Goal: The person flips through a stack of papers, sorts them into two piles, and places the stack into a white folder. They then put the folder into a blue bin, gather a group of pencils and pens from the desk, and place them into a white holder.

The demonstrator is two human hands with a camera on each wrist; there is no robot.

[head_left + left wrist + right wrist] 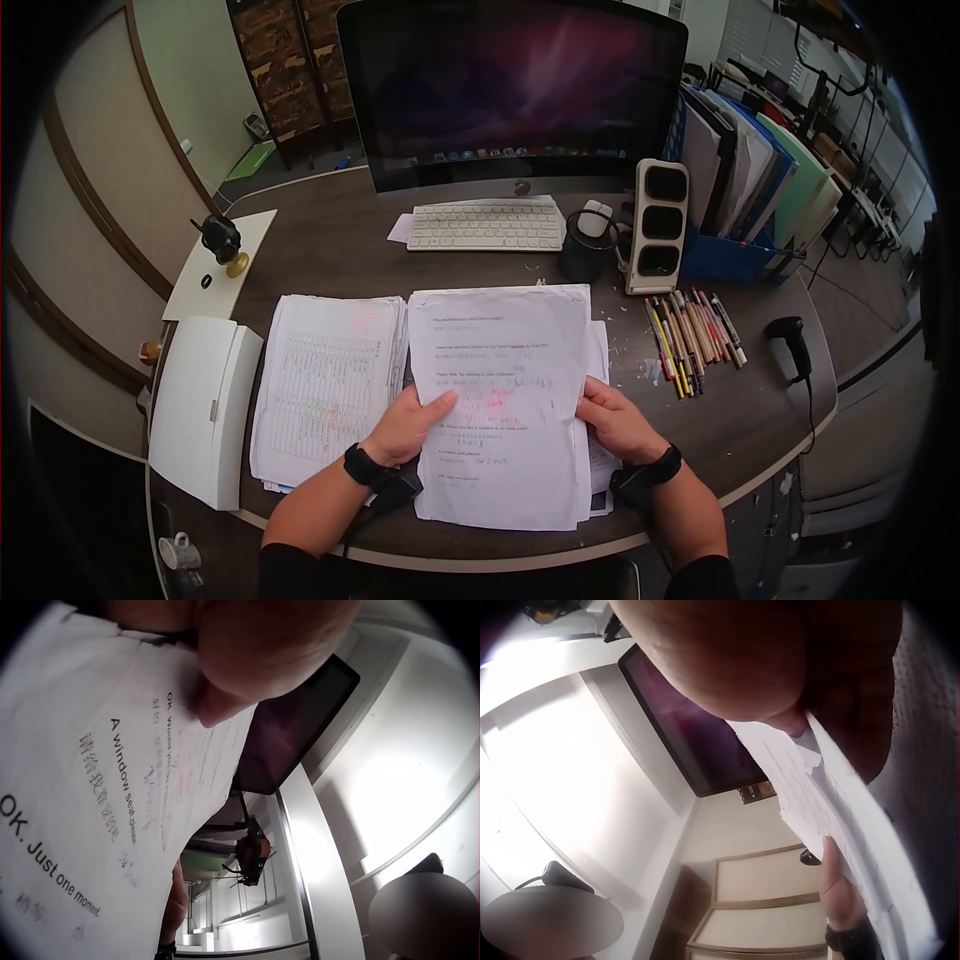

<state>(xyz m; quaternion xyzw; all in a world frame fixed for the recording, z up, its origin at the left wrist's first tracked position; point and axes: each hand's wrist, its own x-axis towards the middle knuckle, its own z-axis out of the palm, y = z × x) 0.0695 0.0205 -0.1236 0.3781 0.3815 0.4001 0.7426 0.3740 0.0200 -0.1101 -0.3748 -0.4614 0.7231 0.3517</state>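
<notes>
A stack of printed papers (500,400) with handwritten notes in red and blue is held up over the desk's front part. My left hand (405,428) grips its left edge, thumb lying over the top sheet. On the opposite side my right hand (618,422) pinches the right edge between thumb and curled fingers. The left wrist view shows the left thumb (225,705) on the printed page. In the right wrist view the layered sheets (855,817) run edge-on from the right hand's fingers. Another pile of papers (325,390) lies to the left.
A keyboard (485,226) and monitor (515,95) stand behind, with a black mesh cup (587,255) and white organizer (657,225) beside them. Several pencils (695,335) and a black handheld device (790,345) lie right. A white boxy device (195,410) sits left; a cup (180,551) is lower left.
</notes>
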